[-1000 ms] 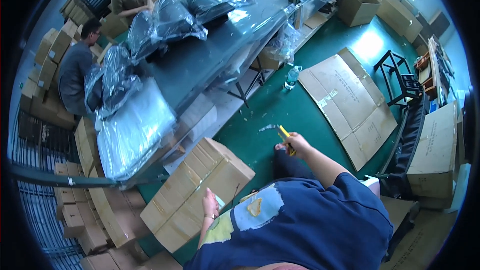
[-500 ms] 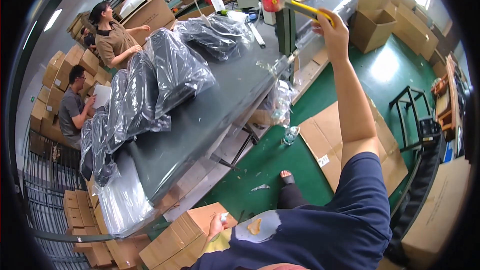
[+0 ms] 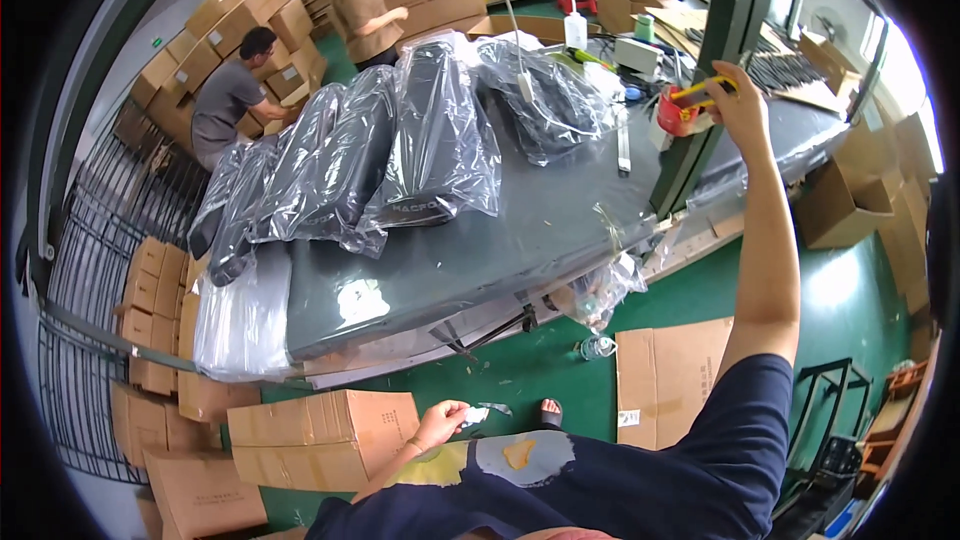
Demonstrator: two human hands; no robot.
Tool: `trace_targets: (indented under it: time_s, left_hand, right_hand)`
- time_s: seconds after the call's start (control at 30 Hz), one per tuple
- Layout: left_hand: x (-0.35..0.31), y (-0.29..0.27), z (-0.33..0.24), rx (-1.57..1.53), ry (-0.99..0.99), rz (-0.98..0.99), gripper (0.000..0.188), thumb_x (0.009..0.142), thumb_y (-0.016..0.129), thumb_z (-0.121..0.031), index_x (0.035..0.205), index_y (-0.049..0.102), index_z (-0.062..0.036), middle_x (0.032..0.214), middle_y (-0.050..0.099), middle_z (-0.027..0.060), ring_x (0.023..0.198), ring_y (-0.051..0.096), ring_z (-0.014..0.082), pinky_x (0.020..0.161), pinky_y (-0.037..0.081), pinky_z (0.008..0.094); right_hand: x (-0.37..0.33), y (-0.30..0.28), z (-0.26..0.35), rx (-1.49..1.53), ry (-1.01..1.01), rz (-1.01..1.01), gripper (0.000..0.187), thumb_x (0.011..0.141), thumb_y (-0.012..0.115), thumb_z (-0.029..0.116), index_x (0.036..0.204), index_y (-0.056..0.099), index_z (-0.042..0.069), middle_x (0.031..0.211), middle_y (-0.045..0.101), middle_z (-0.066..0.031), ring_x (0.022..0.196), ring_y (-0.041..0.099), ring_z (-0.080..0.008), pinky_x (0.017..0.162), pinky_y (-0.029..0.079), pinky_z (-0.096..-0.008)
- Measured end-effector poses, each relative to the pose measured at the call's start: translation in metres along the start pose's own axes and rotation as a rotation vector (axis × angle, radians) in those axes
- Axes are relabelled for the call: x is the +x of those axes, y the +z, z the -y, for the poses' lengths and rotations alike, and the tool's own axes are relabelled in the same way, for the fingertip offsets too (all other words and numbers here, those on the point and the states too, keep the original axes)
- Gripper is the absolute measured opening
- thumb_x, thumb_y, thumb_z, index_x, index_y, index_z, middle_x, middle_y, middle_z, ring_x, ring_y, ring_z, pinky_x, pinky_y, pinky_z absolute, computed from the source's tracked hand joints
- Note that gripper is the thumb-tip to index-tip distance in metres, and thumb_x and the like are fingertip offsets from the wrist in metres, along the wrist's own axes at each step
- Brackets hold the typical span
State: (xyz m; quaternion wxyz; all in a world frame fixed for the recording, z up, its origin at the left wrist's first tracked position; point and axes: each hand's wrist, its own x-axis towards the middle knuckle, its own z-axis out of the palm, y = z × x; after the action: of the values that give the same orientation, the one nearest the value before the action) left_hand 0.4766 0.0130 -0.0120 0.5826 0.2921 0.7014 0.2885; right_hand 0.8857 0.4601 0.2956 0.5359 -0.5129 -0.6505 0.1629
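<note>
1. Your right hand [image 3: 738, 100] is raised at full reach over the far edge of the grey table [image 3: 480, 240], fingers closed around a yellow utility knife [image 3: 700, 92]. The knife lies level, its tip just beside a red tape dispenser [image 3: 676, 112] next to the green post [image 3: 712, 70].
2. A second ago that same hand held the knife low, over the green floor [image 3: 560, 370] near the flattened cardboard [image 3: 670, 385]. Half a second ago it was already lifted to the post. It has since settled beside the dispenser.
3. Your left hand [image 3: 445, 422] remains low at your side, at the corner of a closed cardboard box [image 3: 320, 435]. Its fingers are curled around a small pale scrap [image 3: 478, 412]; what the scrap is cannot be told. This hand has kept to the box through all three moments.
4. Your view has lifted from the floor to the tabletop. Black goods in clear plastic bags [image 3: 400, 150] now fill the centre.
5. Two other people [image 3: 362, 0] work at the stacked cartons [image 3: 240, 20] beyond the table, well apart from your hands.
</note>
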Motion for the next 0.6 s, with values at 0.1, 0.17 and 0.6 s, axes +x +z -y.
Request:
trace_targets:
  time_s: [0.1, 0.17, 0.6]
  left_hand:
    - [0.004, 0.010, -0.012, -0.021, 0.074, 0.049, 0.021, 0.087, 0.058, -0.014, 0.102, 0.060, -0.0012, 0.088, 0.061, 0.0016, 0.074, 0.056, 0.0062, 0.062, 0.049, 0.0207]
    - [-0.001, 0.017, -0.028, -0.022, 0.104, 0.049, 0.020, 0.087, 0.058, -0.013, 0.102, 0.061, -0.0011, 0.084, 0.061, 0.0005, 0.068, 0.054, 0.0049, 0.060, 0.047, 0.0194]
    - [0.003, 0.028, -0.111, -0.241, 0.110, 0.017, 0.015, 0.086, 0.058, -0.010, 0.100, 0.059, -0.0049, 0.087, 0.061, -0.0014, 0.075, 0.056, 0.0061, 0.065, 0.046, 0.0196]
  right_hand:
    - [-0.020, 0.003, -0.001, 0.220, -0.018, -0.157, 0.033, 0.083, 0.063, 0.018, 0.113, 0.056, 0.005, 0.091, 0.062, -0.0066, 0.067, 0.061, -0.0097, 0.056, 0.049, -0.0211]
    - [-0.024, -0.004, -0.018, 0.294, 0.013, -0.148, 0.034, 0.084, 0.062, 0.019, 0.114, 0.055, 0.005, 0.092, 0.061, -0.0060, 0.071, 0.061, -0.0098, 0.058, 0.049, -0.0206]
    - [-0.218, 0.067, -0.033, 0.528, 0.379, 0.065, 0.021, 0.081, 0.060, 0.014, 0.100, 0.062, 0.005, 0.086, 0.060, -0.0046, 0.063, 0.054, -0.0104, 0.055, 0.044, -0.0230]
